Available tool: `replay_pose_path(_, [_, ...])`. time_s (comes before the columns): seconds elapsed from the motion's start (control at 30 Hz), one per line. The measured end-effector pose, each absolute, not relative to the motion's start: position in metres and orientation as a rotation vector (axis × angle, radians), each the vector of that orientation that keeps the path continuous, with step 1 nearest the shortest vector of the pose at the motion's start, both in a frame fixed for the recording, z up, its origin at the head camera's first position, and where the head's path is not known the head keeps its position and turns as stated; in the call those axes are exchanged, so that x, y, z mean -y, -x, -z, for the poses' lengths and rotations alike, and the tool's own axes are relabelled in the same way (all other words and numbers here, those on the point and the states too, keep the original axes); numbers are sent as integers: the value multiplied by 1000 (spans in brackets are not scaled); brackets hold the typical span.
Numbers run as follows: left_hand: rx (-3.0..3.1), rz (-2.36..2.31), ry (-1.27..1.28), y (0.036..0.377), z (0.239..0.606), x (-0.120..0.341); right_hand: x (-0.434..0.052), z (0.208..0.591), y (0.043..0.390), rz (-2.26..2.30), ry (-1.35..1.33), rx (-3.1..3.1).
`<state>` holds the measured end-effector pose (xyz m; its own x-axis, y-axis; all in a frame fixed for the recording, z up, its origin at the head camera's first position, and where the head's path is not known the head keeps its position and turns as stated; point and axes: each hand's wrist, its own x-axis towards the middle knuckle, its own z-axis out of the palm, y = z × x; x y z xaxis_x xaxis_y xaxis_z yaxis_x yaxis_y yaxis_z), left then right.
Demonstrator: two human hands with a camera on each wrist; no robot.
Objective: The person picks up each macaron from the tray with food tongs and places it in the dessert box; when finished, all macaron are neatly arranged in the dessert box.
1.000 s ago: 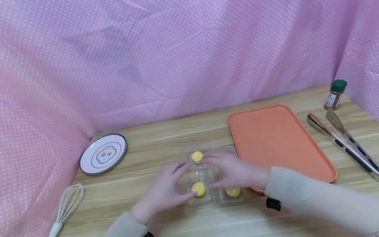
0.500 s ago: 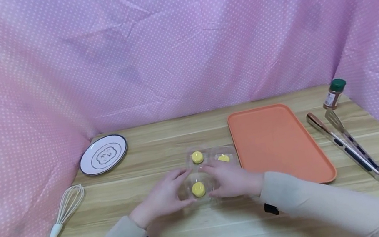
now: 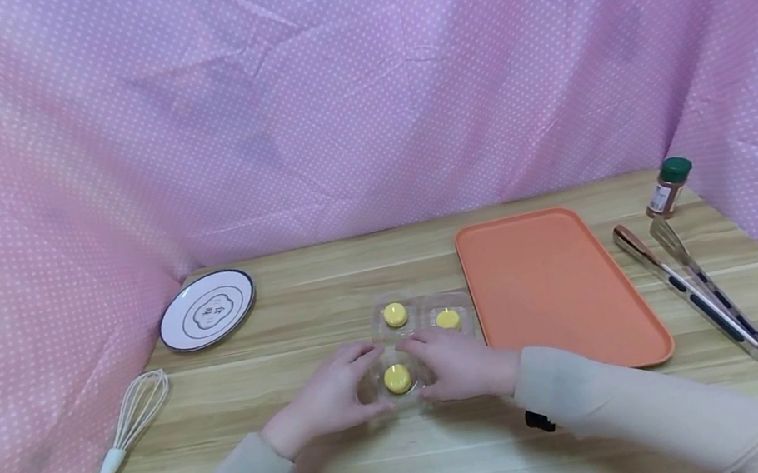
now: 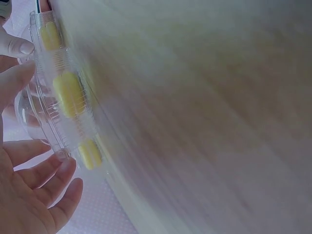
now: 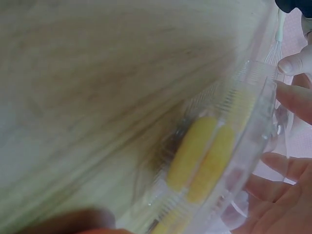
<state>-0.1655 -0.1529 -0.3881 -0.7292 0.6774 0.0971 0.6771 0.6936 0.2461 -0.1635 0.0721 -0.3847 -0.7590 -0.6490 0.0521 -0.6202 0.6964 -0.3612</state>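
Clear plastic boxes holding yellow macarons stand close together at the middle of the table. In the head view one macaron (image 3: 397,379) lies in front, another (image 3: 395,315) behind it, and a third (image 3: 448,320) at back right. My left hand (image 3: 330,393) spans the front box's left side, thumb near and fingertips far. On its right side my right hand (image 3: 462,361) does likewise, covering the area beside it. The left wrist view has the box rim (image 4: 58,124) touched by thumb and forefinger, other fingers loosely extended. A macaron (image 5: 200,161) fills the near box in the right wrist view.
Just right of the boxes lies an orange tray (image 3: 548,291). Metal tongs (image 3: 701,294) and a green-capped spice jar (image 3: 666,190) are farther right. To the left are a white plate (image 3: 208,310) and a whisk (image 3: 116,452).
My right hand has shifted left and slightly down against the front box, uncovering the back-right macaron and hiding one at front right. The left hand has barely moved.
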Motion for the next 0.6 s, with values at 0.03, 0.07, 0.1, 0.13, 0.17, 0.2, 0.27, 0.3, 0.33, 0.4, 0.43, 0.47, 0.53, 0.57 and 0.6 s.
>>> replay_pose_path(0.03, [-2890,-416,-1157,166,388,153,-72,385,163,556,1058,-2818])
replay_pose_path(0.07, [-2889,-413,-1158,165,388,153,-72,385,163,553,1061,-2817])
replay_pose_path(0.1, [-2887,-410,-1159,165,388,153,-72,385,163,550,1063,-2817])
replay_pose_path(0.13, [-2885,-407,-1160,165,388,153,-72,386,163,548,1065,-2818])
replay_pose_path(0.17, [-2882,-403,-1163,165,388,153,-72,386,163,547,1067,-2819])
replay_pose_path(0.2, [-2878,-402,-1162,165,388,153,-72,386,163,543,1070,-2820])
replay_pose_path(0.27, [-2872,-400,-1157,165,387,153,-72,386,163,542,1072,-2820])
replay_pose_path(0.3, [-2869,-401,-1155,165,387,153,-72,386,163,546,1073,-2818])
replay_pose_path(0.33, [-2867,-402,-1156,165,387,154,-72,386,163,548,1075,-2816])
replay_pose_path(0.4, [-2864,-409,-1156,164,387,154,-72,386,162,552,1079,-2815])
replay_pose_path(0.43, [-2865,-407,-1157,164,387,154,-72,386,162,554,1079,-2814])
replay_pose_path(0.47, [-2865,-406,-1161,164,387,154,-72,386,162,557,1077,-2813])
replay_pose_path(0.53, [-2866,-405,-1162,164,387,154,-72,386,162,552,1070,-2814])
replay_pose_path(0.57, [-2865,-405,-1160,165,387,154,-73,386,162,549,1064,-2815])
replay_pose_path(0.6, [-2864,-408,-1159,165,387,154,-73,386,162,545,1058,-2817])
